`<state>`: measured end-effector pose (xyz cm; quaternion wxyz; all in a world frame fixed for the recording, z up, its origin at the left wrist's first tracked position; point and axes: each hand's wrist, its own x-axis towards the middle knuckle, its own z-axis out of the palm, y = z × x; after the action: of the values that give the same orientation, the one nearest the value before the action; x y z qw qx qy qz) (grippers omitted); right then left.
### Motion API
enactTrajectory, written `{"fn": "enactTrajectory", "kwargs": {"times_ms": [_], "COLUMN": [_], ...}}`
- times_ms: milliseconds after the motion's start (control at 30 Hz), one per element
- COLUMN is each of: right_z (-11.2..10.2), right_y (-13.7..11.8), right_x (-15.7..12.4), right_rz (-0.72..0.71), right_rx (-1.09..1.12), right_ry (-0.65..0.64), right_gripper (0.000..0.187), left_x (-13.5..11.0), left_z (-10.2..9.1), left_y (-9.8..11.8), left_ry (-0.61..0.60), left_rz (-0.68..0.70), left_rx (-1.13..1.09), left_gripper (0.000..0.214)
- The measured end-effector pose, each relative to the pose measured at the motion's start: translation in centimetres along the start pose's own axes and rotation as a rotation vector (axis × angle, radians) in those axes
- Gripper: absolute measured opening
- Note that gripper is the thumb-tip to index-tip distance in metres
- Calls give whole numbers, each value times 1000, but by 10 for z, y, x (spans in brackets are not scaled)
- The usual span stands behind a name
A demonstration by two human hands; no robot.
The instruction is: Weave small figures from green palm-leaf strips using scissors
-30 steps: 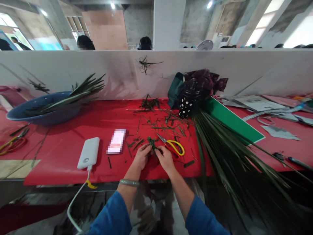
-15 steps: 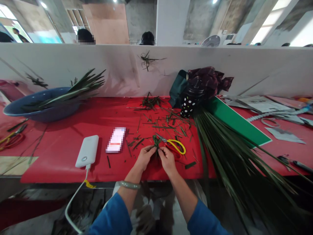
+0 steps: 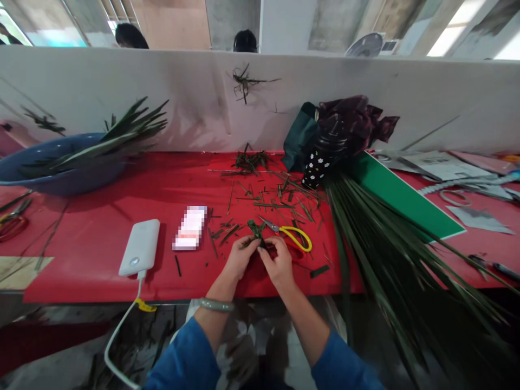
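Note:
Between my two hands is a small woven piece of green leaf [image 3: 255, 229], its folded top showing above the fingertips. My left hand [image 3: 239, 257] pinches it from the left side. On its right, my right hand [image 3: 278, 263] has thumb and forefinger closed at the lower part, which the fingers partly hide. Just beyond the right fingers lie scissors [image 3: 296, 236] with yellow-and-red handles, blades pointing left and away. Cut leaf scraps [image 3: 280, 205] are strewn over the red tabletop [image 3: 162, 184] in front of both hands.
A white power bank [image 3: 140, 246] with a cable and a phone [image 3: 190, 227] lie on the left. Farther left stands a blue basin [image 3: 81, 176] with leaves. Long palm leaves [image 3: 365, 249] hang over the right edge. A flowered black container [image 3: 316, 169] stands near the partition [image 3: 170, 92].
My view has tilted down slightly. The woven leaf piece now leans left with more of its top showing, and my right fingers have shifted on it.

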<state>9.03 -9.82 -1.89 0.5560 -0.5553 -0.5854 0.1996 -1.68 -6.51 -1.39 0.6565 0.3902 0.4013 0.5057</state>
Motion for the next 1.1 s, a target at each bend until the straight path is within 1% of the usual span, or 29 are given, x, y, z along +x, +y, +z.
{"fn": "enactTrajectory", "kwargs": {"times_ms": [100,267,400,633,900,1100], "right_z": [1,2,-1,-3,-2,-2], "right_y": [2,3,2,1,4,7], "right_x": [-1,0,0,1,1,2], "right_rz": [-44,-9,24,121,91,79], "right_rx": [-104,-175,-116,30,-17,-6], "right_ry": [-2,-37,-108,-143,-192,-219], "right_gripper": [11,8,8,10,10,9], "left_x": [0,-2,-2,-2,-2,-2], "left_z": [0,0,-1,-1,-2,0], "left_y": [0,0,0,-1,-2,-2], "left_ry": [13,24,34,39,39,55], "left_rz": [10,21,25,30,47,42], "left_rx": [-2,-23,-23,-18,-8,-24], "left_gripper": [16,18,18,20,20,17]}}
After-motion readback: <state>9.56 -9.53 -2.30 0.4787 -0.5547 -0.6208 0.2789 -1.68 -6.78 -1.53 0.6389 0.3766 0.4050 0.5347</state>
